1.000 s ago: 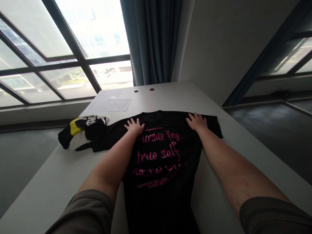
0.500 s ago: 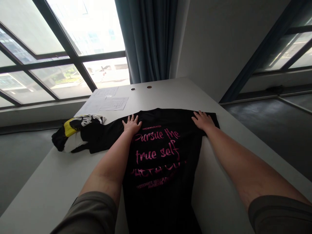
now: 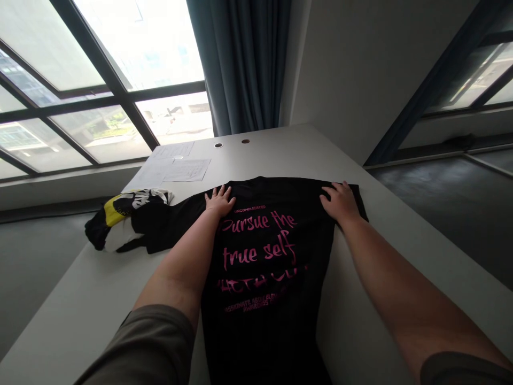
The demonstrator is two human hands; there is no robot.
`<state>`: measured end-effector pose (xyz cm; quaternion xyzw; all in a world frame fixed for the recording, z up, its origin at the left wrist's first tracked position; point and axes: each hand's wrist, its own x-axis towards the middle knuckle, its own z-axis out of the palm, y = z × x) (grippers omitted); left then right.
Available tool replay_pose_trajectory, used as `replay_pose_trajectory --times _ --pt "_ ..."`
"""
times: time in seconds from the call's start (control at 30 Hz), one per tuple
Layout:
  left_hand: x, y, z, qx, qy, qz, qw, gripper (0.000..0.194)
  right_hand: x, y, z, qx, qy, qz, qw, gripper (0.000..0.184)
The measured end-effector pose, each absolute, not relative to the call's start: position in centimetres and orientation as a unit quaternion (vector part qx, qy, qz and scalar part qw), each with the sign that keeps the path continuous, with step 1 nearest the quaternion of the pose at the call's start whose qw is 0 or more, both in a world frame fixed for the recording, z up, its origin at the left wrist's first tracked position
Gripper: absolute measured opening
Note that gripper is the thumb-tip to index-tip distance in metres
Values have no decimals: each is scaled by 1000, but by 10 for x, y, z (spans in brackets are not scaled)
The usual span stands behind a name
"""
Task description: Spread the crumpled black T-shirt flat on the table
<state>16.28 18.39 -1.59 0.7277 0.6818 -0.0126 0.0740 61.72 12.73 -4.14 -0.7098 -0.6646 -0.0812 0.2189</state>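
A black T-shirt with pink lettering lies spread on the white table, its collar edge away from me and its lower part running toward me. On its left shoulder area rests my left hand, open, fingers spread over the cloth beside the small top line of print. My right hand is also open, lying on the shirt near the right sleeve with its fingers apart and slightly bent. The left sleeve reaches out to a bundle of clothing in black, yellow and white.
Sheets of paper lie at the table's back left. Two round cable holes, one a dark hole, sit near the far edge. Beyond stand a blue curtain, large windows and a grey wall. Dark floor shows on both sides.
My right hand has shifted slightly right along the shirt's sleeve, its fingers now more bent. The right sleeve end has moved a little. My left hand has slid slightly right.
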Motion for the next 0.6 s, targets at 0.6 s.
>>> replay_pose_trajectory --times 0.6 --pt "182 195 -17 681 727 23 85 82 577 128 -38 -727 -681 85 38 71"
